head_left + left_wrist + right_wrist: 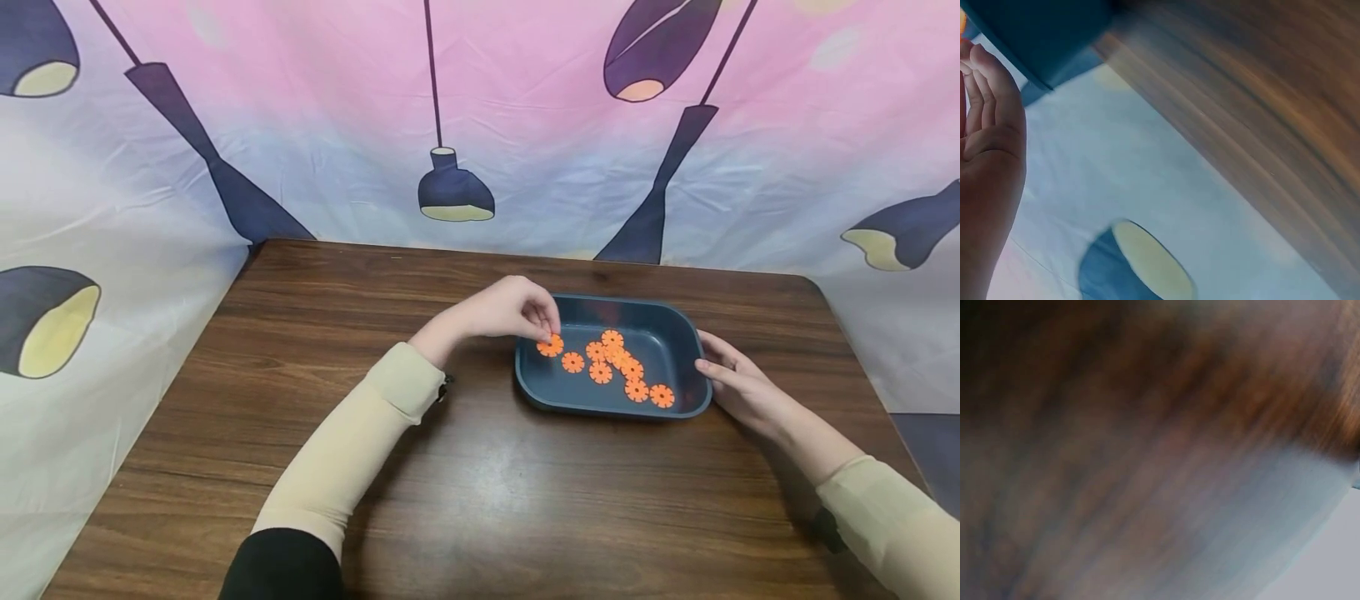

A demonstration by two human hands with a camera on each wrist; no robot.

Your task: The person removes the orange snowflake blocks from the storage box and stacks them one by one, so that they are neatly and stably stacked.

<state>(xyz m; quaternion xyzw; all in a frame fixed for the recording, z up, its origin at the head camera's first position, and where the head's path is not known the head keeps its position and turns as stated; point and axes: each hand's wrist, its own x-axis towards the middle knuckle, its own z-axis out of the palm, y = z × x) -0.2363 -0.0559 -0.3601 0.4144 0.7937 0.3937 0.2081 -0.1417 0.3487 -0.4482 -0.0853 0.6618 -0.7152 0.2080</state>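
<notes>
A dark blue-grey rectangular tray [600, 404] stands on the table, with several orange notched discs [600, 372] lying inside, some overlapping. My left hand [513, 307] reaches over the tray's left end and pinches one orange notched disc [551, 346] between thumb and fingertips. In the left wrist view the left hand [994, 119] shows at the left edge, with the tray's wall [1054, 37] beyond it. My right hand [738, 383] holds the tray's right end, thumb on the rim and fingers along the outer side. The right wrist view is blurred and shows no hand.
The brown wood-grain table [480, 517] extends on all sides of the tray. Behind it hangs a cloth backdrop [360, 108] printed with dark lamps, meeting the table's back edge.
</notes>
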